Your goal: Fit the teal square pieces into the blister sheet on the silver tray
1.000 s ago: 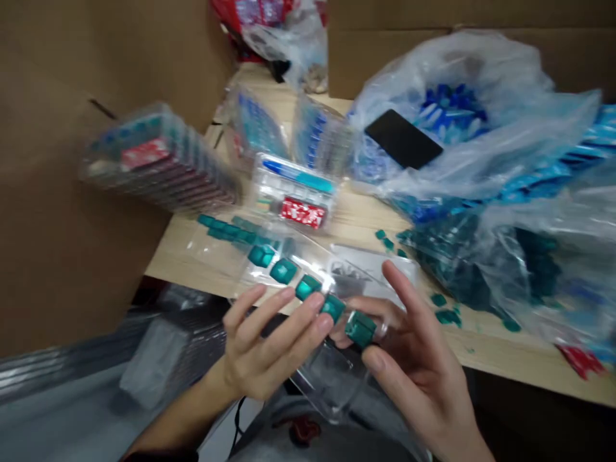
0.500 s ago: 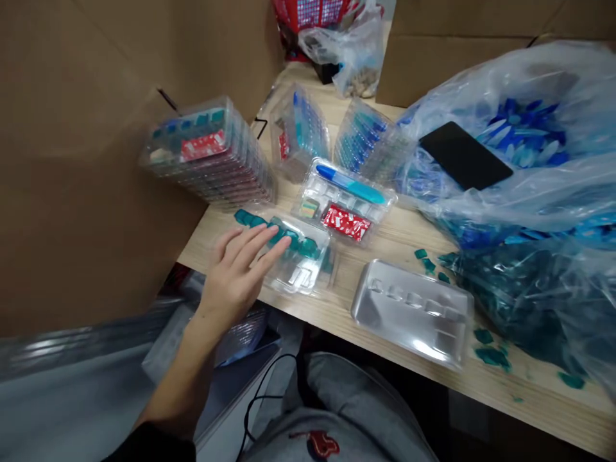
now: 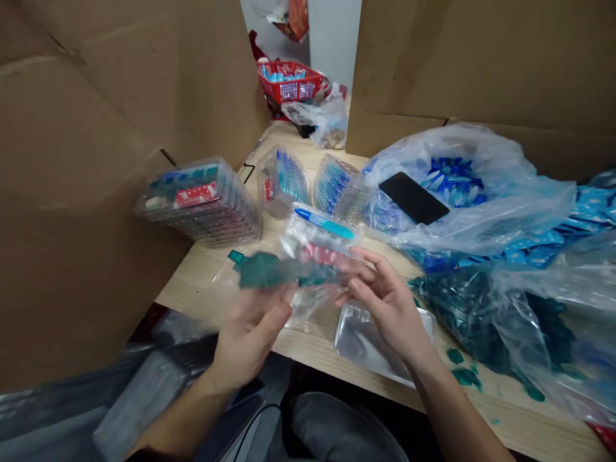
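Observation:
My left hand (image 3: 250,330) and my right hand (image 3: 385,301) together hold up a clear plastic tray (image 3: 308,292) above the table's near edge. A row of teal pieces (image 3: 276,271) sits in the tray, smeared by motion. The left hand grips it from below, the right hand pinches its right end. Under my right hand an empty clear tray (image 3: 356,337) lies on the wooden table (image 3: 192,276). Just behind stands a filled tray with a blue tool (image 3: 325,223) and a red packet.
Stacks of filled clear trays (image 3: 205,202) stand at the left and back. Big plastic bags of blue and teal pieces (image 3: 481,212) fill the right, with a black phone (image 3: 414,197) on top. Cardboard walls surround the table. A red basket (image 3: 289,80) sits far back.
My left hand lifted the tray with teal pieces off the table, and my right hand came back into view and took its other end. The camera tilted up.

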Motion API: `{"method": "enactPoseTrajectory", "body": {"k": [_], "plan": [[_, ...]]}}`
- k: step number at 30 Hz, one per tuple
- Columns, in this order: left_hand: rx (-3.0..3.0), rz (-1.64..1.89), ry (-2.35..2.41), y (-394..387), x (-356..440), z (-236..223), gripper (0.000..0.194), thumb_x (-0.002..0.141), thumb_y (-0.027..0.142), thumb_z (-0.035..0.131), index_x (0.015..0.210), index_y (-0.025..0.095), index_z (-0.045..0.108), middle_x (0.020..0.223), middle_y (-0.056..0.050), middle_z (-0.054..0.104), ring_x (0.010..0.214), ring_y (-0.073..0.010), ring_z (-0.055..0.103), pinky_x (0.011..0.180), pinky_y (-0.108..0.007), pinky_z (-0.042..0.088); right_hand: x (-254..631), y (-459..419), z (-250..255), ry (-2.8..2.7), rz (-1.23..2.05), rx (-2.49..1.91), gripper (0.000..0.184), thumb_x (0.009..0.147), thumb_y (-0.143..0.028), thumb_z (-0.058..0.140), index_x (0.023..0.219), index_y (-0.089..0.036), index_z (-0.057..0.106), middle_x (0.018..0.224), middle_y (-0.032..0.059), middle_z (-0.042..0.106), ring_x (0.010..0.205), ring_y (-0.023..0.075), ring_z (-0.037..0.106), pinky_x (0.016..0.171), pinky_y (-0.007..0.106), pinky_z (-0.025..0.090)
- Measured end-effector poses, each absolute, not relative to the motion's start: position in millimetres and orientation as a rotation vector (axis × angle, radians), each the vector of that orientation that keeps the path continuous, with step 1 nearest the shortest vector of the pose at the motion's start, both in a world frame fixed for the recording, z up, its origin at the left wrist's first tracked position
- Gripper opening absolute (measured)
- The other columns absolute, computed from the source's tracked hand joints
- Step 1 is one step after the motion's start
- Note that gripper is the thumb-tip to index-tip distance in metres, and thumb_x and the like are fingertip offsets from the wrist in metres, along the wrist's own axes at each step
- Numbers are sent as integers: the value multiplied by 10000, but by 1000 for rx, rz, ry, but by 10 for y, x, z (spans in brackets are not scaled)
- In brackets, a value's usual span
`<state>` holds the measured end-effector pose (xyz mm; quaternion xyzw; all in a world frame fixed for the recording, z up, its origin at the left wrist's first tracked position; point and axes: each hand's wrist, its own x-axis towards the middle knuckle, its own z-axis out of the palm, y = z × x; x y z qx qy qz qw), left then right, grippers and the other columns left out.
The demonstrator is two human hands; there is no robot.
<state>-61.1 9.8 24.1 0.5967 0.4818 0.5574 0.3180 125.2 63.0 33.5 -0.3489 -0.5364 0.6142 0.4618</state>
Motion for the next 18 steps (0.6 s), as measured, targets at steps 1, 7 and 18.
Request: {"method": "enactPoseTrajectory", "body": {"k": [1,7,18], "plan": [[1487,1479,1179,175,-600,266,365,948,482,500,1313,482,475,1145,12,670,1049,-178,658,915,-417,581,1258,690,360,-1279,1508,-882,294,868,-322,656,1138,-251,562,936,10,717,735,125,697,659,278,593],[1256,1395,1065,584,-909,345,459,852,492,645,1281,371,532,1161,-34,661,1051,-214,666,911,-418,568,1386,1068,368,-1447,1279,-1108,276,798,-382,655,972,-185,569,635,-33,611,586,128,620,597,298,535],[1891,684,1769,1366,-1029,404,213,831,233,600,1009,135,663,956,-84,639,912,-243,646,897,-423,505,1397,1426,111,-1585,976,-1424,600,631,-579,692,1056,-169,587,744,5,575,557,174,605,596,364,512]]}}
